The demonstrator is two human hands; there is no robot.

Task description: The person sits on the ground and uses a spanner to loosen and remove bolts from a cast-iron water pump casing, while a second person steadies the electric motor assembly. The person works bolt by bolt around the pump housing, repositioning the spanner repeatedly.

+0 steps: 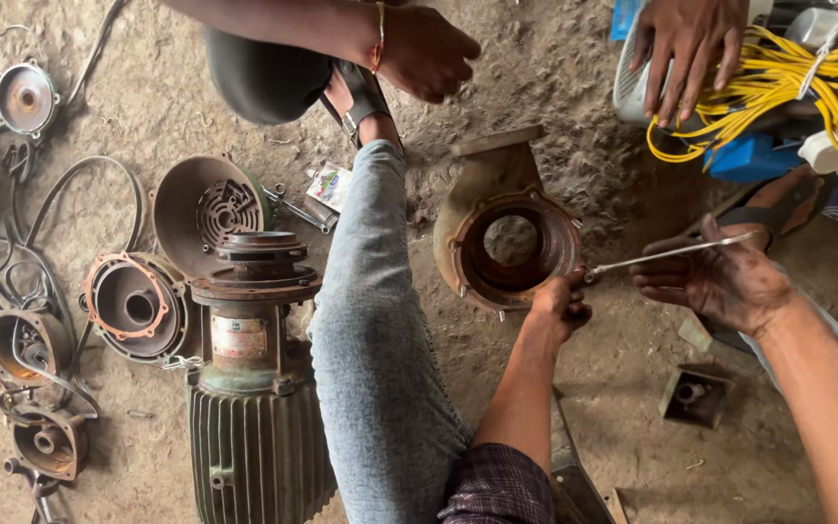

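Rust-brown pump casing [506, 238] sits on the dirt floor [623, 388], its round opening facing up. Left hand [560, 306] grips the casing's near rim. Right hand [715, 281], just to the right, holds a thin metal rod [666, 254] whose tip reaches the rim.

We cannot see where our left hand [560, 309] meets the rusty pump casing [506, 247]: its fingertips curl out of sight over the rim. The thin metal tool [671, 253] disappears into our right hand [715, 281], so its handle end stays hidden. Our right forearm runs off the right edge. The green motor [256, 427] is cut off by the bottom edge. Another person's hand [691, 49] on the yellow cable bundle [797, 82] is cropped at the top, and what lies under the cables is unclear. Our jeans leg [375, 349] covers the ground between motor and casing.
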